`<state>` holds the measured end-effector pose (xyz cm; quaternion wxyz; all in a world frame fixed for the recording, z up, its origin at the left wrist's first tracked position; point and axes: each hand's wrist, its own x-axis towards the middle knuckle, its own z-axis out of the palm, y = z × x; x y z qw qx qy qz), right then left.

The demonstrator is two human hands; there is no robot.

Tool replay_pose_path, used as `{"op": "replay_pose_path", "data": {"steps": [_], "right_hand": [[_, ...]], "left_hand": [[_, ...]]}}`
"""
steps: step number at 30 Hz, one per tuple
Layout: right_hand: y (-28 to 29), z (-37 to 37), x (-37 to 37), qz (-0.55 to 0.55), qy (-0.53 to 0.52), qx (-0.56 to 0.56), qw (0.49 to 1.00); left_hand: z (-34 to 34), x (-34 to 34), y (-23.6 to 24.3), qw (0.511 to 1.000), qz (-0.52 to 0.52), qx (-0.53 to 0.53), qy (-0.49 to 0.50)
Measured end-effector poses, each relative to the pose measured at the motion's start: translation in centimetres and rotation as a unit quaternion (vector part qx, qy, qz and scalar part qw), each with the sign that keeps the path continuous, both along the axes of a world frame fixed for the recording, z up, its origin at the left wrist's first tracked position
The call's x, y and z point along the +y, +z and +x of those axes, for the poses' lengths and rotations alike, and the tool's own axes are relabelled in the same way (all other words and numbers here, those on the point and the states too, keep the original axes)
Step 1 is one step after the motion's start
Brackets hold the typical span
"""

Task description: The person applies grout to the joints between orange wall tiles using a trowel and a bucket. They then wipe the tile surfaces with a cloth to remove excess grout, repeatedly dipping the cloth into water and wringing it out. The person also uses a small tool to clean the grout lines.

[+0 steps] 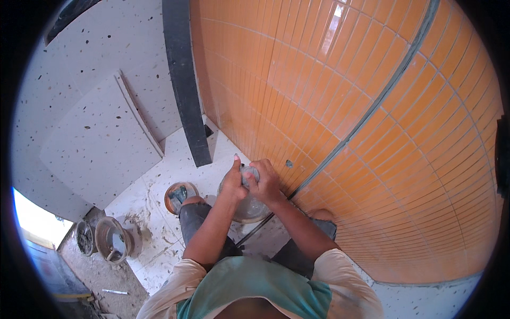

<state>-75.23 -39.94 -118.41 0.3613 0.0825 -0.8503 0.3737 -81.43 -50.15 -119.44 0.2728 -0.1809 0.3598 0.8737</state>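
Both my hands are together in front of me, above a round grey basin (251,211) that stands on the floor between my legs. My left hand (232,181) and my right hand (266,183) close from either side around a grey, rounded, sponge-like wad (248,171). My left thumb points up beside it, while the right fingers curl over its edge. Parts of the wad and of the basin's far rim are hidden by my hands.
A glazed orange tiled wall (329,106) rises close on my right. A dark upright strip (183,80) stands ahead. Left of my leg is a small round tub (171,200). Farther left are a bucket (126,245), a smaller bucket (85,250) and speckled white panels (95,143).
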Motion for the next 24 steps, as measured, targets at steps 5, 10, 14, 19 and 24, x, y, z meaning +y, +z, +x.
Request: {"op": "replay_pose_path", "data": {"steps": [5, 10, 14, 19, 24], "right_hand": [[-1.1, -1.7, -0.6, -0.184, -0.073, -0.090, 0.976], [-3.5, -3.6, -0.6, -0.425, -0.052, -0.222, 0.876], [0.4, -3.6, -0.5, -0.532, -0.015, -0.387, 0.753], [0.5, -3.9, 0.6, -0.545, 0.074, -0.451, 0.703], [-0.2, -3.8, 0.3, -0.604, 0.136, -0.446, 0.646]], "left_hand": [[0.4, 1.4, 0.8, 0.976, -0.140, 0.140, 0.095], [-0.4, 2.2, -0.2, 0.850, -0.346, 0.372, 0.141], [-0.3, 2.0, 2.2, 0.760, -0.425, 0.470, 0.147], [-1.3, 1.4, 3.2, 0.673, -0.444, 0.588, 0.072], [-1.7, 0.2, 4.4, 0.584, -0.411, 0.700, 0.010]]}}
